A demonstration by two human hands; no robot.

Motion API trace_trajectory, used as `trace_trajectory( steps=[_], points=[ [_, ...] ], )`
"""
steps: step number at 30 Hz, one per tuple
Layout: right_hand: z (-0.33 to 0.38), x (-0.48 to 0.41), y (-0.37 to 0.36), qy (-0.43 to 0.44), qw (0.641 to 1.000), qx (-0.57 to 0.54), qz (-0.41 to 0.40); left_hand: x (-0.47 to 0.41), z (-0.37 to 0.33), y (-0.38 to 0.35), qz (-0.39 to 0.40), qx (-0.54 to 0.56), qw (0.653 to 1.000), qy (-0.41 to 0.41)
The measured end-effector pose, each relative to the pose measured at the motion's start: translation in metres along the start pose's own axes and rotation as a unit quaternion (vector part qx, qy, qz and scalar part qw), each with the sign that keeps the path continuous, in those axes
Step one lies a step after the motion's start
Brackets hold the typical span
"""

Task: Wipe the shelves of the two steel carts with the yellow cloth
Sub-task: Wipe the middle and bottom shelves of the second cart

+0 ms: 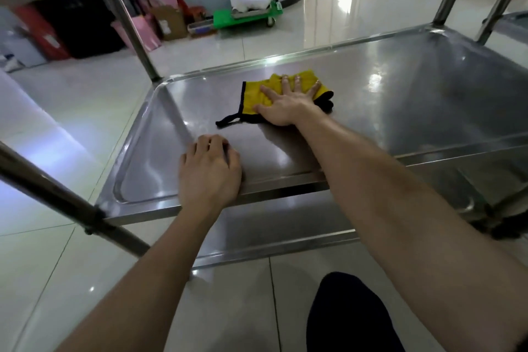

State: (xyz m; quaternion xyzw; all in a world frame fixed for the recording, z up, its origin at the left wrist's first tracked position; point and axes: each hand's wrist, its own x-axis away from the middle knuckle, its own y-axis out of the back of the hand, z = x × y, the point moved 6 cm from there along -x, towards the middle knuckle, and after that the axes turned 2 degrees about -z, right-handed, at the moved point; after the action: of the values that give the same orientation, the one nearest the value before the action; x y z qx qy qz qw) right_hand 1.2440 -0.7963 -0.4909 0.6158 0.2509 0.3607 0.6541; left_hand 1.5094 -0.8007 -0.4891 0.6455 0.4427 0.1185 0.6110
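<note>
Toward the far edge of the steel cart's middle shelf (400, 100), the right hand (288, 103) lies flat on the yellow cloth (257, 94), fingers straight and spread, pressing rather than gripping it. The left hand (210, 171) rests on the near rim with fingers bent; whether it clasps the rim cannot be told. Under palm pressure alone, the folded cloth could bunch or slip out on the slick steel, its black loop (225, 120) dragging, and a hard push might roll the cart if that left-hand brace is loose.
</note>
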Motion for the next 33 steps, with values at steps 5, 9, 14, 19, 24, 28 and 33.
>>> trace_trajectory(
  steps=[5,9,14,19,24,28,33],
  points=[
    [0.027,0.052,-0.016,0.099,0.995,-0.010,-0.015,-0.010,0.009,0.002,-0.011,0.021,1.000,0.006],
    [0.006,0.113,-0.024,0.148,0.989,-0.013,-0.021,-0.017,0.010,0.002,0.008,0.021,1.000,0.012],
    [-0.072,0.160,-0.016,0.141,0.989,-0.026,-0.026,-0.022,0.011,0.004,0.028,0.016,0.999,0.011],
    [-0.172,0.171,-0.004,0.012,0.998,-0.017,-0.060,-0.027,0.000,0.006,0.067,-0.041,0.997,0.010],
    [-0.171,0.163,-0.007,0.011,0.997,-0.032,-0.065,-0.031,-0.099,0.002,0.030,-0.018,0.998,-0.045],
    [-0.172,0.162,-0.005,0.019,0.997,-0.029,-0.065,-0.025,-0.173,-0.020,0.065,0.001,0.993,-0.095],
    [-0.178,0.150,0.000,0.034,0.997,-0.040,-0.060,-0.035,-0.173,-0.040,0.053,0.004,0.995,-0.088]
  ],
)
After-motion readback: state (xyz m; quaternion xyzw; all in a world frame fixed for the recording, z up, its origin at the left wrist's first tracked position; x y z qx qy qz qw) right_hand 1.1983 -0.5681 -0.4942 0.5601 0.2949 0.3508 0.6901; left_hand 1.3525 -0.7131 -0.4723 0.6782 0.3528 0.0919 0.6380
